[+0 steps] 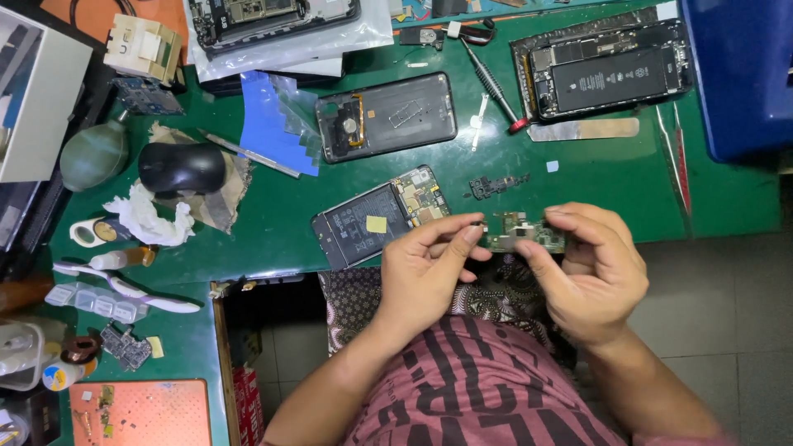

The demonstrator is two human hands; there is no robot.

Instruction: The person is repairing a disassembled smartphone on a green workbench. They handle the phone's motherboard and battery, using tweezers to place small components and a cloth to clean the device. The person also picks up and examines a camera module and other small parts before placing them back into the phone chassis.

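Note:
A small green circuit board [522, 232] is held over my lap, just off the front edge of the green work mat [273, 206]. My right hand [591, 277] pinches its right end between thumb and fingers. My left hand [425, 268] touches the board's left end with fingertips closed on a tiny dark part [477, 222]. An opened phone with battery and board exposed [380, 221] lies on the mat just left of my hands.
A phone back shell [388, 116] and a small loose part [496, 185] lie further back. Another opened phone [611, 70] sits at the back right beside a screwdriver [494, 87] and tweezers [671, 161]. A black mouse [182, 168], blue film [273, 124] and crumpled tissue [153, 221] lie left.

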